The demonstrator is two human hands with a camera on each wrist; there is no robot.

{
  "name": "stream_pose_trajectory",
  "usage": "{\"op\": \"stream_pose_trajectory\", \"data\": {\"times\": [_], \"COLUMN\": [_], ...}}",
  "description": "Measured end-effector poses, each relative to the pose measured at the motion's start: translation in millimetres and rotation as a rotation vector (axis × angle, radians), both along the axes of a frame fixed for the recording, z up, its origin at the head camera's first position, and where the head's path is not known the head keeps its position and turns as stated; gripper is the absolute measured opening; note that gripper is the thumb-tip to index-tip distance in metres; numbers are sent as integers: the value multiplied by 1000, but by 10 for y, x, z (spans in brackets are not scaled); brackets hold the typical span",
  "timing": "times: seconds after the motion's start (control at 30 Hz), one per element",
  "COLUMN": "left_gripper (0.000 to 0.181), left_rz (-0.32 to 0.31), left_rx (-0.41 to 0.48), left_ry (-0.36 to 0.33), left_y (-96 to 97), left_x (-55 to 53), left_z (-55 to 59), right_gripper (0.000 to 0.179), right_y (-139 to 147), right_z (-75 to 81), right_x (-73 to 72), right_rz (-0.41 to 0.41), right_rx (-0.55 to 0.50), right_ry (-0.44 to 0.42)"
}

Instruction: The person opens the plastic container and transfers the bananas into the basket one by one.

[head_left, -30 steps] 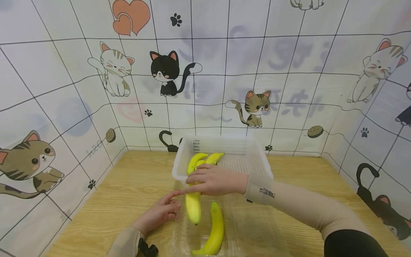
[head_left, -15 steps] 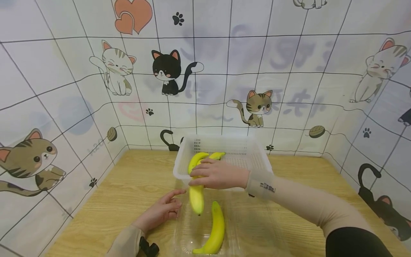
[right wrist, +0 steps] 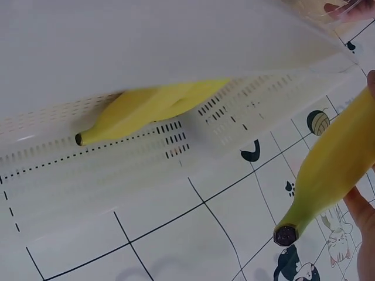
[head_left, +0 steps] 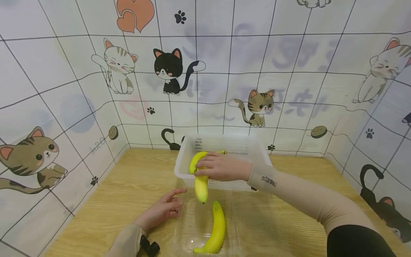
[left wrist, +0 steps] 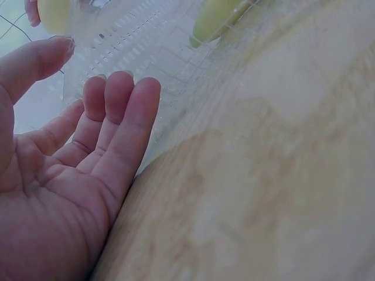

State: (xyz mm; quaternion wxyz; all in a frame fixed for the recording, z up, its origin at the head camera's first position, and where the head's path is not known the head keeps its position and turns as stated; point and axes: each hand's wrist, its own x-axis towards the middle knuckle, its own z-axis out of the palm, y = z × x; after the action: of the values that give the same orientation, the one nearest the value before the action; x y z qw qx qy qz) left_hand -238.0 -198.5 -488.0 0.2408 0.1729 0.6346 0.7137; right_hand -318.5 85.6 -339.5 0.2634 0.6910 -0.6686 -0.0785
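My right hand (head_left: 221,167) grips a banana (head_left: 201,189) above the front rim of a white perforated basket (head_left: 257,157). Its lower tip hangs outside the rim, over a clear plastic tray. In the right wrist view, the stem end of this banana (right wrist: 328,170) points down left, with fingers of the right hand (right wrist: 366,228) around it. Other bananas (head_left: 196,161) lie inside the basket, partly hidden by the hand. One banana (head_left: 218,228) rests in the clear tray (head_left: 189,232). My left hand (head_left: 160,210) lies beside the tray's left edge, fingers loosely bent, holding nothing.
The wooden table (head_left: 112,200) carries the tray in front of the basket. Behind and on both sides stands a white cloth wall (head_left: 205,117) with a cat print. A black device (head_left: 149,247) sits at the left wrist.
My right hand has carried its banana away from me and slightly right, from over the tray toward the basket. The left hand and the banana in the tray stay put.
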Motion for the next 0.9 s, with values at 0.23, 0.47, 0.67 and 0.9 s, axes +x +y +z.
{"op": "stream_pose_trajectory", "data": {"times": [0.23,0.47,0.67,0.9], "left_gripper": [56,56,57,57], "left_rz": [-15,-13,-3,10], "left_rx": [8,1,-7,-26], "left_ry": [-1,0,3,-10], "left_y": [-6,-10,0,7], "left_x": [-14,-19,-11,9], "left_z": [-4,2,15,24], "right_gripper": [46,45,44,44], "right_y": [48,122,178,225], "right_z": [8,74,136,129], "right_x": [-123,-211,-271,-372], "right_rz": [-15,-60,-112,-153], "right_rx": [-9,4,41,81], "right_ry": [1,14,21,67]}}
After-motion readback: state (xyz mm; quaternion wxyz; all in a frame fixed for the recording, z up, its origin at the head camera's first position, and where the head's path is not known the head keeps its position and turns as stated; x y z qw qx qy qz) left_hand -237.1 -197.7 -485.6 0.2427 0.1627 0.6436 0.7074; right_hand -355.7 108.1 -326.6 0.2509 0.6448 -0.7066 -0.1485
